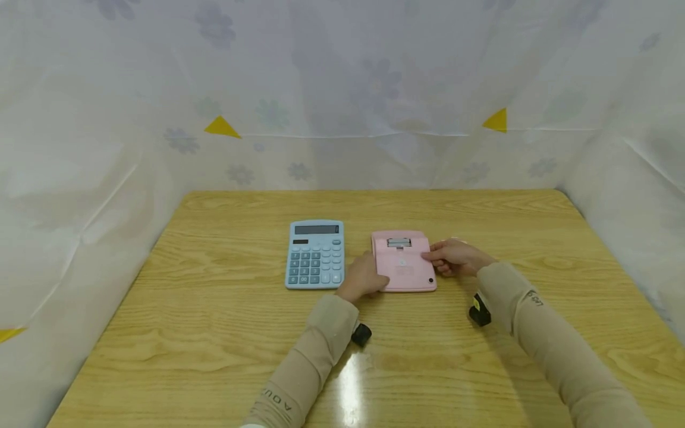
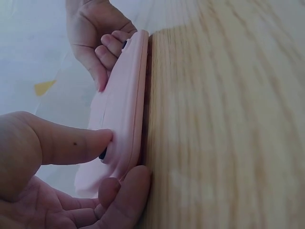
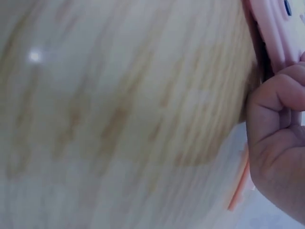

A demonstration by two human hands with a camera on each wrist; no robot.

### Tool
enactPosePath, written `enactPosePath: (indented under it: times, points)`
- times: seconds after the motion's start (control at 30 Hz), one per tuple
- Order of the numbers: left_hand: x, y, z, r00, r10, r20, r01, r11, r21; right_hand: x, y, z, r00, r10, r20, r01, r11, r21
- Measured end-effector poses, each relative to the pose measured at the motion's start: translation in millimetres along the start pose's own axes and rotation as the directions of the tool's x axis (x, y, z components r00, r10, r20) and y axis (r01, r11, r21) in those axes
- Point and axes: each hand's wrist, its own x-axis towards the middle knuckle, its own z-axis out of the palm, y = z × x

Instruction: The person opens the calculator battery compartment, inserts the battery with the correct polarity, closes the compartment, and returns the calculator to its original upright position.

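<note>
A pink calculator (image 1: 404,267) lies face down on the wooden table, its back turned up. Near its top edge an uncovered battery slot (image 1: 399,242) shows something silvery inside. My left hand (image 1: 363,276) grips the calculator's left side; in the left wrist view the thumb presses on the back and the fingers curl under the edge. On the opposite side my right hand (image 1: 455,257) pinches the right edge between thumb and bent fingers. A thin dark gap shows under the pink casing (image 2: 126,105) in the left wrist view.
A light blue calculator (image 1: 314,255) lies face up just left of my left hand. Behind the wooden table (image 1: 214,333) hangs a pale floral sheet (image 1: 342,89) with yellow triangles. In the right wrist view an orange strip (image 3: 239,183) is partly covered by the hand.
</note>
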Motion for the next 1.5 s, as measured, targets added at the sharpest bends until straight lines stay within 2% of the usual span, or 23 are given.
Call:
enactPosePath:
  times: [0.27, 0.43, 0.63, 1.0, 1.2, 1.5]
  points:
    - [1.0, -0.7, 1.8, 1.0, -0.01, -0.002, 0.01, 1.0, -0.014, -1.5, -1.7, -3.9, 0.995, -0.063, -0.072, 0.053, 0.989, -0.135]
    - [0.8, -0.8, 1.3, 1.0, -0.009, 0.005, 0.009, 1.0, -0.019, -4.6, -2.0, -8.4, 0.994, -0.079, -0.077, 0.067, 0.987, -0.144]
    - [0.3, -1.6, 0.9, 1.0, -0.007, 0.0, 0.007, 1.0, -0.023, -11.7, -3.6, -13.8, 0.987, -0.099, -0.124, 0.075, 0.981, -0.181]
    - [-0.7, 0.3, 1.1, 1.0, -0.021, 0.001, 0.021, 1.0, -0.007, -24.8, -2.0, -27.0, 0.964, -0.174, -0.201, 0.123, 0.963, -0.241]
    - [-0.7, -1.6, 1.1, 1.0, -0.005, -0.016, 0.004, 1.0, -0.016, -28.7, 0.4, -34.3, 0.949, -0.188, -0.253, 0.115, 0.954, -0.276]
    - [-0.7, -2.1, 0.9, 1.0, 0.01, -0.017, -0.011, 1.0, -0.014, -32.6, 2.4, -43.8, 0.939, -0.217, -0.266, 0.137, 0.947, -0.29]
